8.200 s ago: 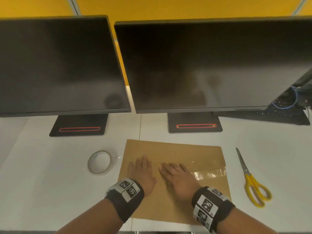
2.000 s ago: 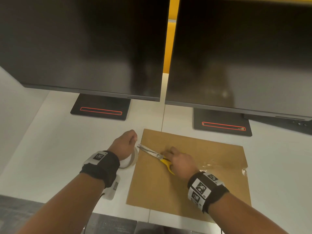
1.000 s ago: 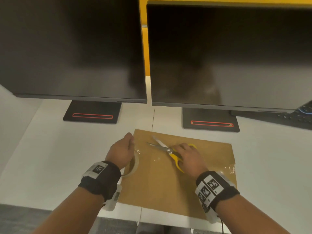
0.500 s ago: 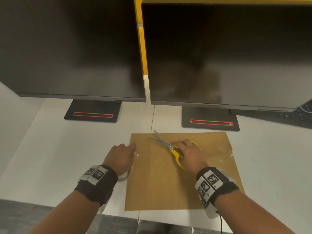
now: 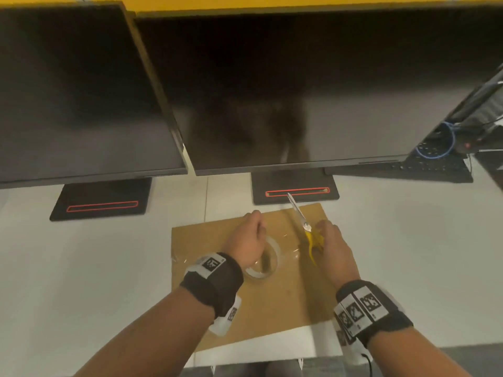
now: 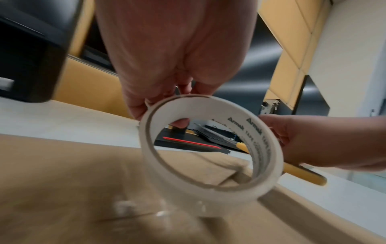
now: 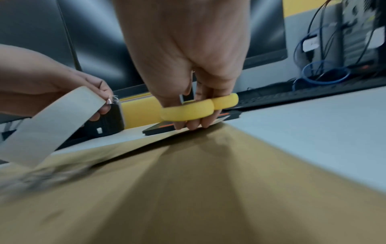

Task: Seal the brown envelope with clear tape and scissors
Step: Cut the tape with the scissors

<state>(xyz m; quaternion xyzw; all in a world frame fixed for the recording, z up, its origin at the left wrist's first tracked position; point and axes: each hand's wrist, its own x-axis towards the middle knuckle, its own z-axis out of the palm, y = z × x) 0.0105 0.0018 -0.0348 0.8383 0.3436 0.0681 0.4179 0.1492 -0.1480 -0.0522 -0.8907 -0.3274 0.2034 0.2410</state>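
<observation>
- A person's left hand grips a roll of clear tape above the brown envelope, which lies flat on the white surface in front of two dark monitors.
- Seen from the left wrist, the fingers of that hand curl over the top of the tape roll, one fingertip showing inside the ring; the roll stands on edge, tilted, over the envelope.
- From the right wrist, the left hand also shows its fingertips pinching a bit of crinkled clear tape beside the roll.
- The right hand holds yellow-handled scissors, the blades pressed together and pointing away toward a monitor stand.
- In the right wrist view, the fingers are threaded through the yellow handle loops and curled round them, fingertips close to the envelope; whether they touch the paper cannot be told.
- A strip of glossy clear tape lies wrinkled on the envelope between the two hands, with another crinkled bit at the envelope's left edge.
- Both wrists wear black bands with printed square markers.
- A black keyboard and a coiled blue cable sit at the far right of the surface.
</observation>
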